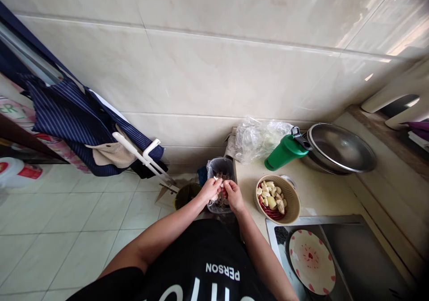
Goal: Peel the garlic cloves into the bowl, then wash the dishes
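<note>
Over the bin, my left hand (212, 190) is closed with its fingertips pinched on a small whitish piece that looks like a garlic clove (221, 185). My right hand (233, 195) pinches at the same piece from the other side, and the two sets of fingertips almost meet. The bin (228, 163) below is grey, lined with a clear bag, and holds brownish scraps. To the right on the counter, a beige basket (292, 198) contains peeled garlic cloves (267, 189), pale ginger-like pieces (272, 203) and red dried chillies (270, 211).
A green bottle (284, 152), a crumpled clear plastic bag (256, 137) and a metal bowl (342, 149) stand along the counter. A heart-patterned plate (311, 263) lies in the sink area at lower right. Striped aprons (67, 115) and a white-handled item (142, 158) are at left.
</note>
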Demonstrator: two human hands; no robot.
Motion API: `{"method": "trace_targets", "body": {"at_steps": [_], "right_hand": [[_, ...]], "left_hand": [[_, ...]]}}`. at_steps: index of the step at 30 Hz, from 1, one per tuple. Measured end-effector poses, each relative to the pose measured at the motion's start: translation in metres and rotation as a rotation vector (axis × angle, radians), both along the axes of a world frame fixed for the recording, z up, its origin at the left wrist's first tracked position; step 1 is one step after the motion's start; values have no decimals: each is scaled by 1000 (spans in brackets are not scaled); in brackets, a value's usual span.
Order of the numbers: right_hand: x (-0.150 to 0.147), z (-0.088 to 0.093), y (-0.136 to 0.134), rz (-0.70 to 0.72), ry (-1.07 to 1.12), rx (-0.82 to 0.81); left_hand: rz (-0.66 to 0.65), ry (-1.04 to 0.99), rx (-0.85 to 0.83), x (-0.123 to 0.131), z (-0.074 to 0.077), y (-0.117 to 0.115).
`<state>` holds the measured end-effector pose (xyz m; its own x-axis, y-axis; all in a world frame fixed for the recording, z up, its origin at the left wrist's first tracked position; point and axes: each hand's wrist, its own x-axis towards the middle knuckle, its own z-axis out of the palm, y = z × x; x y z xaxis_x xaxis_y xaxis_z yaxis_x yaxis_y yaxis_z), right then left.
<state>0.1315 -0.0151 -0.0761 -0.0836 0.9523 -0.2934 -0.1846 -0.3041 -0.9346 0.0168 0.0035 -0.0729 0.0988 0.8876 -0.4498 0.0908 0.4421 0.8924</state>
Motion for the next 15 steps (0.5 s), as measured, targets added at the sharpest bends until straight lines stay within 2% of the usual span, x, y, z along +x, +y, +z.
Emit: {"method": "trace_targets", "body": {"at_steps": [4,8,10,15], "right_hand": [[-2,1,1,-50,304,-95],[6,7,5,-40,477,-128],[11,10,5,-26,501,-139],[21,19,0,51,388,-54]], "left_hand": [[8,-29,-30,0,-1,-1],[20,-46,-71,-2,-5,-1],[28,-48,-76,-2,-7,0],[-24,25,11,-3,-10,1]]}}
